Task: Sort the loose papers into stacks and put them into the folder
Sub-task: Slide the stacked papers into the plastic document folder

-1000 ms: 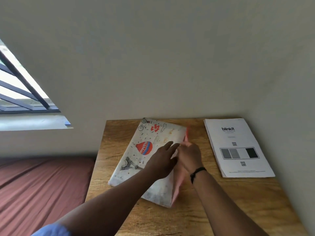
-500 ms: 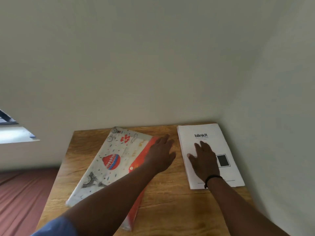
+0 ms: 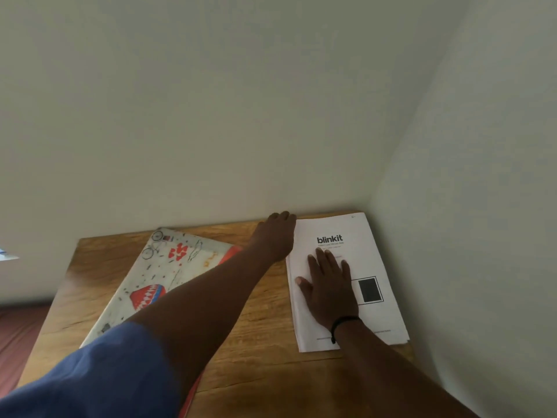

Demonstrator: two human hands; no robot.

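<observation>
Papers: a neat white stack point(image 3: 373, 257) lies flat on the wooden table point(image 3: 265, 351), at the far right, in the corner where the two walls meet; the top sheet has the big dark word "blinkit" near its far end, some tiny lines under it too small to read, and a black box inside a thin frame on its right side; more sheet edges peek out at the near right corner

Folder: a flat white folder point(image 3: 168, 267) with little pictures on it, a bike, red hearts and a red striped balloon shape; it lies at a slant on the left part of the table, well apart from the papers; a red edge shows along its right side; the left arm crosses over it and hides part of it

Left hand: the left hand point(image 3: 275, 239) reaches far across, right by the top left corner of the papers; its fingers bend down at the far edge of the table; I cannot tell if it holds the sheets or just touches them

Right hand: the right hand point(image 3: 328, 288) lies flat on top of the papers, fingers straight and a bit spread, thumb out to the left; a black band is on the wrist

Sleeve: a blue sleeve point(image 3: 99, 375) covers the upper left arm, low in the view
</observation>
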